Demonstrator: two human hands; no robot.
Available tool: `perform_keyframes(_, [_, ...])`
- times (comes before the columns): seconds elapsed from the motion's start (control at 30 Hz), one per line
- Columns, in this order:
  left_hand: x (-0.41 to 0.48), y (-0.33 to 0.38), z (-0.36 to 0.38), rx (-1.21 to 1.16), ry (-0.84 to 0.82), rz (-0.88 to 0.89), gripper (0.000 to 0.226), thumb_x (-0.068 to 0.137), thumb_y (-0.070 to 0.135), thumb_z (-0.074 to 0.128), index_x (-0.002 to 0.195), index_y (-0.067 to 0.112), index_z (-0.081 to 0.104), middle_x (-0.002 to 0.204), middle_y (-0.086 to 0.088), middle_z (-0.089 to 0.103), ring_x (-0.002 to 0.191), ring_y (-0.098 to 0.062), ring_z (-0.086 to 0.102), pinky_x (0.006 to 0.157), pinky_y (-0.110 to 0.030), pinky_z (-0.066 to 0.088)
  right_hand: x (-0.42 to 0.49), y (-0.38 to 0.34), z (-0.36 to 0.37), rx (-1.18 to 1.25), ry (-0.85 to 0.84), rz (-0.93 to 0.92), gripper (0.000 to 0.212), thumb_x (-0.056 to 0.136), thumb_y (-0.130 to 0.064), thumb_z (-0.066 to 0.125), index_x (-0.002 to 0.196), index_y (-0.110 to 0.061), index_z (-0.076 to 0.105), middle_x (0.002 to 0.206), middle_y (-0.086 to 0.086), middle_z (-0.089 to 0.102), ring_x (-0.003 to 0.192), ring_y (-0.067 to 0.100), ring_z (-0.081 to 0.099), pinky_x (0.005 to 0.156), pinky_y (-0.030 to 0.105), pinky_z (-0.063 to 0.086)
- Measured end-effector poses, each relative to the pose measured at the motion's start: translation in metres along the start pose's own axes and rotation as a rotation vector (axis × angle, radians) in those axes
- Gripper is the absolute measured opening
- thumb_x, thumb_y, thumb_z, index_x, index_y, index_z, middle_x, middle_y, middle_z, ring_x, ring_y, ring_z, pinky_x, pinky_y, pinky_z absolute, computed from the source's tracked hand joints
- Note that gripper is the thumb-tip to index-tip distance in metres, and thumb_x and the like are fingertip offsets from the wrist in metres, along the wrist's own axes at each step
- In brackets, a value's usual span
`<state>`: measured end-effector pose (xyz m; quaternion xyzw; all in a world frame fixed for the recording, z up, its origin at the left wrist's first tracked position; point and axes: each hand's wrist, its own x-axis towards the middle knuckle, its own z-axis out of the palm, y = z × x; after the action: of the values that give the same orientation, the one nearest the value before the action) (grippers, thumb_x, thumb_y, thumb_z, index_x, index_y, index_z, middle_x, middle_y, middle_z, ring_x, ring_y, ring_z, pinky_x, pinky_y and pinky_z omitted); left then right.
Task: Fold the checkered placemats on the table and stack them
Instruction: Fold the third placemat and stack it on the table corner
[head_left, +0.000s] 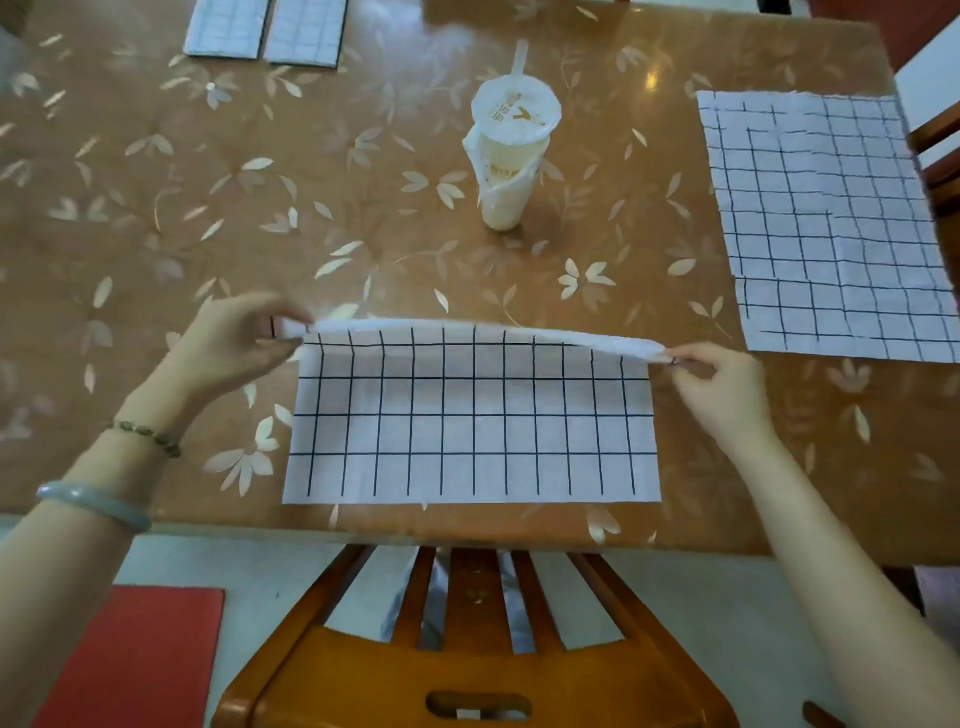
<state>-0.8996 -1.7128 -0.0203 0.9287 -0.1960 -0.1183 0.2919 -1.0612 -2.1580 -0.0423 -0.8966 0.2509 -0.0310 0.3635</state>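
A white placemat with a black grid lies near the table's front edge, its far edge lifted off the table. My left hand pinches the far left corner and my right hand pinches the far right corner. Another checkered placemat lies flat and wrinkled at the right side of the table. Two folded checkered placemats lie side by side at the far left edge.
A plastic drink cup with a sealed lid and straw stands in the middle of the brown leaf-patterned table. A wooden chair back is just below the table's front edge. A red mat lies on the floor at left.
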Motion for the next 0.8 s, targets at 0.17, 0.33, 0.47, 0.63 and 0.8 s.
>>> perform_keyframes(0.17, [-0.049,-0.021,0.024,0.118,-0.163,0.003,0.044,0.072,-0.005,0.076,0.076,0.037,0.062,0.079,0.015,0.063,0.076,-0.011,0.061,0.070,-0.025,0.045,-0.052,0.023,0.014,-0.168,-0.014,-0.126,0.027,0.076,0.013,0.059,0.086,-0.005,0.075,0.091,0.009,0.072,0.092,0.027,0.062,0.088,0.029,0.040])
perform_keyframes(0.33, [-0.079,-0.026,0.045,0.184,-0.266,-0.002,0.027,0.071,-0.004,0.072,0.075,0.022,0.072,0.077,0.009,0.066,0.074,-0.011,0.060,0.066,-0.025,0.045,-0.076,0.047,0.032,-0.364,-0.140,-0.243,0.025,0.074,0.013,0.065,0.086,-0.006,0.075,0.089,0.006,0.074,0.091,0.028,0.066,0.093,0.043,0.043])
perform_keyframes(0.47, [-0.089,-0.032,0.060,0.268,-0.342,-0.017,0.026,0.076,0.005,0.072,0.078,0.030,0.067,0.078,0.013,0.061,0.076,-0.009,0.057,0.067,-0.027,0.048,-0.083,0.055,0.041,-0.388,-0.178,-0.184,0.024,0.077,0.009,0.066,0.092,-0.006,0.075,0.096,0.007,0.073,0.099,0.027,0.064,0.096,0.043,0.041])
perform_keyframes(0.63, [-0.092,-0.033,0.073,0.323,-0.464,-0.126,0.035,0.071,0.047,0.077,0.098,0.044,0.055,0.100,0.023,0.051,0.098,-0.004,0.051,0.074,-0.026,0.046,-0.083,0.054,0.045,-0.355,-0.238,-0.041,0.031,0.083,0.009,0.059,0.108,-0.005,0.070,0.116,0.010,0.067,0.117,0.026,0.054,0.105,0.040,0.035])
perform_keyframes(0.8, [-0.096,-0.018,0.076,0.207,-0.369,0.024,0.061,0.078,0.078,0.040,0.123,0.037,0.049,0.120,0.013,0.052,0.113,-0.006,0.046,0.088,-0.027,0.045,-0.086,0.040,0.039,-0.367,-0.117,0.007,0.044,0.080,0.014,0.056,0.120,-0.004,0.062,0.133,0.014,0.054,0.128,0.031,0.040,0.110,0.047,0.030])
